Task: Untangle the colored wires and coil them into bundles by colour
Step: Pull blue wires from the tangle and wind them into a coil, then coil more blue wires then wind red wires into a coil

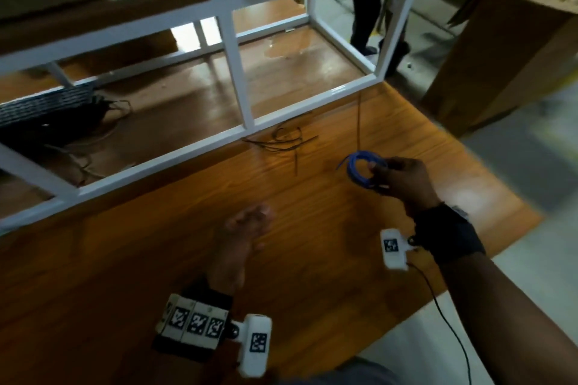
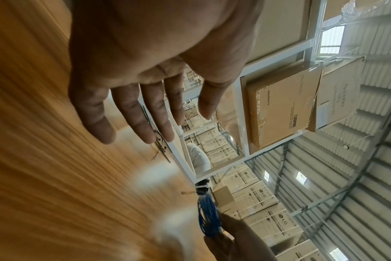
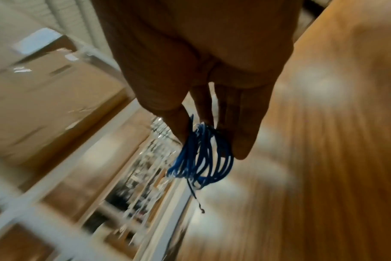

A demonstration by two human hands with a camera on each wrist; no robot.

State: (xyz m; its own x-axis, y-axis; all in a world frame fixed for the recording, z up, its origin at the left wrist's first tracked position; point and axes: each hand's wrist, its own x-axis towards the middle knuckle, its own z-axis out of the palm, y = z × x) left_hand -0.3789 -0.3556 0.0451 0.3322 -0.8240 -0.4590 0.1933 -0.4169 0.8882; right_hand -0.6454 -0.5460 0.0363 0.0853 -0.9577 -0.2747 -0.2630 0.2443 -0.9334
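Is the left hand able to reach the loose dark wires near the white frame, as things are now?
Probably yes. The left hand is open and holds nothing, and only bare table lies between it and the dark wires. The right hand, holding the blue coil, stays off to the side.

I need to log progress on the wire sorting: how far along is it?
Done, it seems: the blue wire is wound into a coil. In hand: the right hand pinches that coil above the wooden table; the left hand is open and empty. Left: dark loose wires lie uncoiled by the white frame; their colours are unclear.
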